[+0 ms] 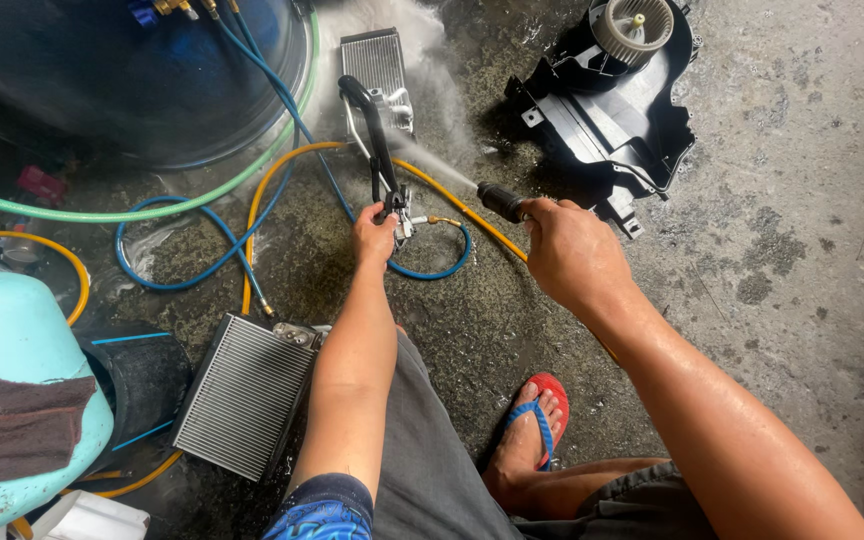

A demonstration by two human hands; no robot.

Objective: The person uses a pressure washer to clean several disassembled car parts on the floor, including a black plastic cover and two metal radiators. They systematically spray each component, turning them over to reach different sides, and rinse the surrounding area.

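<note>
Two finned cores lie on the wet floor (802, 200) in front of me. At the far left I see a pale blue tank (12, 360) with a brown cloth (12, 425) on it. Next to it lies one grey finned core (242, 395), and I cannot tell if it has been washed yet. Blue, yellow and green hoses (192, 215) curl over the ground. My left hand (374, 235) is closed around the black pipe (377, 140) that leads up to the small evaporator core (374, 65). My right hand (572, 250) is wrapped tight around a black spray nozzle (502, 200). Water shoots from it onto the small core, and mist rises there, so I think the washing is only partway done. At the far right a black blower housing (612, 95) with its fan lies apart, and it looks dry.
</note>
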